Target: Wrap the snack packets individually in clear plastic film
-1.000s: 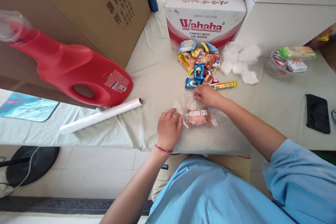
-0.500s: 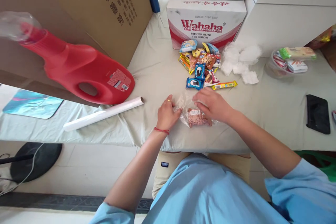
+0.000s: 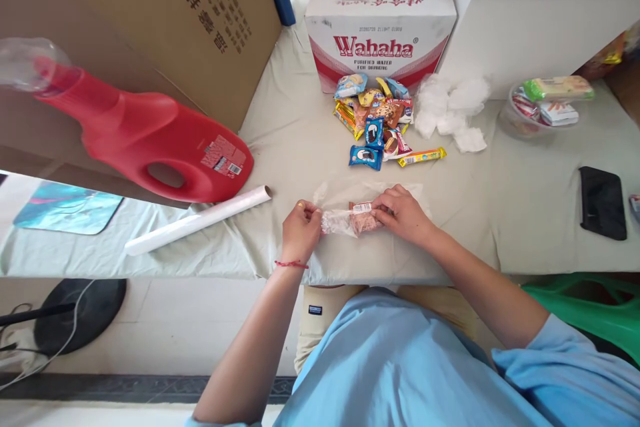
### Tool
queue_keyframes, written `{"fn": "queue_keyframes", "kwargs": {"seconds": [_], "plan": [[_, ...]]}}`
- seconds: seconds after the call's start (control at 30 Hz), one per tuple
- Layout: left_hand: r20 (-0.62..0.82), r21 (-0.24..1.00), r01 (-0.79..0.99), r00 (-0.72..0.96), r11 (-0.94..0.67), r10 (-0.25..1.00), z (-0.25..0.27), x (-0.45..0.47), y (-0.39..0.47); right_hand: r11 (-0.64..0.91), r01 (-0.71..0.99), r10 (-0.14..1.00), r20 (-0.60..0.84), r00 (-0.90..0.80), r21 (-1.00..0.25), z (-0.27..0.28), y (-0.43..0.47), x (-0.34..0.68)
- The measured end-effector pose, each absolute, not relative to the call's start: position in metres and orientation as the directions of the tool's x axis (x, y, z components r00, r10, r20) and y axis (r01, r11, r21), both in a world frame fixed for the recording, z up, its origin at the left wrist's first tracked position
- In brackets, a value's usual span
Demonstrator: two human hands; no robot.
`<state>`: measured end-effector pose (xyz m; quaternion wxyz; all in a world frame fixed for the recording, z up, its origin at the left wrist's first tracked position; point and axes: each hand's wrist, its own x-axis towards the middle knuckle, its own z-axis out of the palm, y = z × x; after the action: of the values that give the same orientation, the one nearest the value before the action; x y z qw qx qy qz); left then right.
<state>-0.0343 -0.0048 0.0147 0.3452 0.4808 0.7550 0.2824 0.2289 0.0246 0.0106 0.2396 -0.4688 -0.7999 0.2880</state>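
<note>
Pinching closed — L grip [image 3: 302, 229] on clear bag [image 3: 338, 221], R grip [image 3: 404, 215] on pink pkt [image 3: 363, 221] — snacks [image 3: 374, 130], Wahaha box [image 3: 377, 48] behind

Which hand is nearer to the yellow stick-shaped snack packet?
Right. The right hand is on the person's side of the yellow stick-shaped snack packet, slightly left; the left hand is farther off, well to its left on that same side.

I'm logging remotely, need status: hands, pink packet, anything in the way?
Left hand pinching clear plastic; right hand on pink packet. Packet on table, white label up. Snack pile beyond, apart from both hands.
</note>
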Motion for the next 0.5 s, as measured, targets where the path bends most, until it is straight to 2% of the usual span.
{"fn": "queue_keyframes", "kwargs": {"seconds": [0.2,0.27,0.33,0.4,0.47,0.5], "plan": [[-0.302,0.787,0.439,-0.339,0.434,0.891,0.004,-0.043,-0.008,0.21,0.563,0.931,-0.013,-0.365,-0.799,0.009,0.034,0.224],[-0.297,0.797,0.425,-0.344,0.43,0.891,0.001,-0.044,-0.006,0.171,0.594,0.936,-0.059,-0.347,-0.786,0.012,0.037,0.223],[-0.233,0.807,0.43,-0.399,0.405,0.887,0.003,-0.044,-0.006,0.16,0.664,0.938,-0.096,-0.332,-0.73,0.015,0.038,0.22],[-0.053,0.806,0.487,-0.509,0.338,0.859,0.01,-0.041,-0.011,0.171,0.753,0.936,-0.133,-0.324,-0.635,0.02,0.038,0.216],[0.255,0.764,0.613,-0.575,0.203,0.778,0.023,-0.034,-0.024,0.191,0.825,0.932,-0.166,-0.323,-0.531,0.026,0.037,0.211],[0.425,0.715,0.691,-0.548,0.104,0.721,0.031,-0.028,-0.032,0.2,0.85,0.93,-0.179,-0.322,-0.486,0.029,0.037,0.209]]}}
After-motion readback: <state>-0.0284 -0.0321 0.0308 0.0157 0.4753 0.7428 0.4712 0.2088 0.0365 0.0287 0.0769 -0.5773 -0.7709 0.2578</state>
